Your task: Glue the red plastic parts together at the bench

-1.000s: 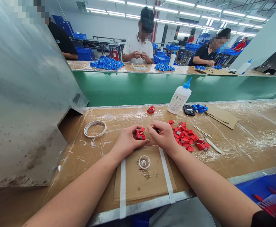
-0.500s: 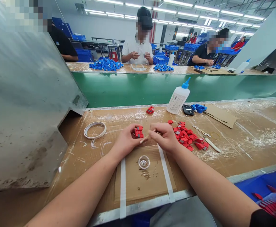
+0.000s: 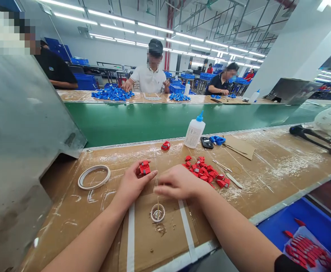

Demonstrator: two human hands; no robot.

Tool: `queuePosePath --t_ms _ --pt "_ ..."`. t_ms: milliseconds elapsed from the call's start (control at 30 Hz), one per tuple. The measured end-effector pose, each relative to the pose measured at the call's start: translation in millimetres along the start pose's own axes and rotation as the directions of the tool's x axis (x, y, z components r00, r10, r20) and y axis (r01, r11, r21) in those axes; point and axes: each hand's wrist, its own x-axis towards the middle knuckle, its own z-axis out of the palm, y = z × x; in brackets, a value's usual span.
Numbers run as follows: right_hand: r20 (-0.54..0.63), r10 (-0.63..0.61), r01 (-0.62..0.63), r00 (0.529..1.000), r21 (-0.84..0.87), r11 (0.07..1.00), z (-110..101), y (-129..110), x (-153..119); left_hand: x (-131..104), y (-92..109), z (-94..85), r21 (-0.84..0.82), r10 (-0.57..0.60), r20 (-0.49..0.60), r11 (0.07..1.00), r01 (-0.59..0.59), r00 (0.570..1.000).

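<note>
My left hand [image 3: 133, 183] is closed around a small red plastic part [image 3: 145, 167] with grey pieces on it, held above the bench. To its right, my right hand [image 3: 175, 182] pinches a thin stick [image 3: 158, 202] pointing down, its lower end in a small clear round cup [image 3: 157, 218]. That cup stands on a cardboard sheet [image 3: 165, 249] fixed with white tape strips, with smears and bits beside it. Beyond my right hand lies a pile of similar red parts [image 3: 203, 172]. The stick's grip is partly blurred.
A white tape ring [image 3: 94, 177] lies at left, beside a metal housing [image 3: 20, 143]. At the back stand a bottle with blue cap [image 3: 194, 133], a black device [image 3: 207, 142] and blue parts [image 3: 217, 140]. A green belt [image 3: 134, 122] separates co-workers opposite. A blue bin [image 3: 309, 226] sits lower right.
My right hand has moved away from the red part and down to the cup, bringing the stick into it. My left hand still holds the red part. The camera view has shifted.
</note>
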Motion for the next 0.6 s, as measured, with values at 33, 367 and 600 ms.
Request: queuePosePath --t_ms 33,367,600 --pt "-0.093 0.114 -0.119 0.989 -0.059 0.991 -8 4 -4 0 0 -0.2 0.005 -0.002 0.005 1.000 0.002 1.000" --pt "-0.082 0.505 -0.508 0.859 -0.250 0.824 -29 50 -34 -1 0 0.5 -0.035 -0.018 0.016 0.999 0.018 1.000" --pt "-0.128 0.492 -0.216 0.861 0.784 0.582 -17 39 -13 -1 2 1.0 0.001 0.015 0.019 1.000 -0.015 1.000"
